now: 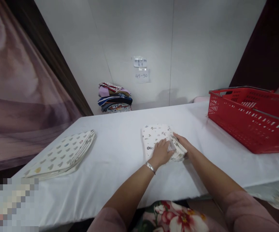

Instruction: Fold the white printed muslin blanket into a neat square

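Note:
A folded white cloth [156, 133] with small grey and dark prints lies in the middle of the white table. On its top rests my left hand [162, 153], palm down with the fingers spread, a silver bracelet at the wrist. My right hand [184, 143] grips the layered right edge of the same cloth; part of its fingers is hidden behind the folds. To the left lies another folded cloth [64, 154], white with grey cloud-like shapes and a few coloured ones.
A red plastic basket [247, 129] with metal handles stands at the table's right side. Behind the table's far edge is a stack of folded clothes [115, 98]. Handwritten paper labels [141, 75] hang on the wall. A pinkish curtain [21, 83] borders the left side.

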Action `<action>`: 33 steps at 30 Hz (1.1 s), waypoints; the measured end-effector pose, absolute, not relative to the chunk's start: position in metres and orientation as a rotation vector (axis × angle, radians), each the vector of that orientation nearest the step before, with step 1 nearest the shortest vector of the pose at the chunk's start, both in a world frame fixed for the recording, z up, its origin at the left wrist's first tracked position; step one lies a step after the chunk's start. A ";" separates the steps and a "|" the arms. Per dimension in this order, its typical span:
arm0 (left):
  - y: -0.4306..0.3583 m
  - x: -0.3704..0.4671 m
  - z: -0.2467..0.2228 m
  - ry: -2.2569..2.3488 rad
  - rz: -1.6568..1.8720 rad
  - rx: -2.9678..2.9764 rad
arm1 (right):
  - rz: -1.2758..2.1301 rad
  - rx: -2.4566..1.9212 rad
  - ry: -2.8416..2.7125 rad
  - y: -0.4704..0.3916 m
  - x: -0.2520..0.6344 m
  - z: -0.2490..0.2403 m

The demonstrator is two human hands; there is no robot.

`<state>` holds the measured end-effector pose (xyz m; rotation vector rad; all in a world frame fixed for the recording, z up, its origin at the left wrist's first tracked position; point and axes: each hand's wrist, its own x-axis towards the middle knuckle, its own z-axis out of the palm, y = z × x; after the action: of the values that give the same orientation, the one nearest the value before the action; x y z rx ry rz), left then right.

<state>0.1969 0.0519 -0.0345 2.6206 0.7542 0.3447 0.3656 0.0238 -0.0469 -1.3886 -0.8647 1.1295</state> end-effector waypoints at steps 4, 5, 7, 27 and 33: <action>0.051 0.199 -0.028 0.715 0.253 2.694 | 1.245 -1.535 -0.863 0.027 0.376 -0.033; 0.052 0.198 -0.026 0.725 0.253 2.706 | 1.165 -1.635 -0.924 0.029 0.377 -0.030; 0.058 0.194 -0.021 0.795 0.279 2.715 | 0.998 -1.808 -1.027 0.034 0.378 -0.027; 0.084 0.177 -0.045 1.080 0.340 2.456 | 0.573 -2.412 -1.286 0.058 0.409 -0.029; 0.087 0.177 -0.043 1.042 0.368 2.342 | 0.413 -2.430 -1.391 0.064 0.407 -0.041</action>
<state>0.1765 0.0868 -0.0434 2.3421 1.0417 0.3679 0.4068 0.0643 -0.0407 -2.4301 -1.3913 0.4132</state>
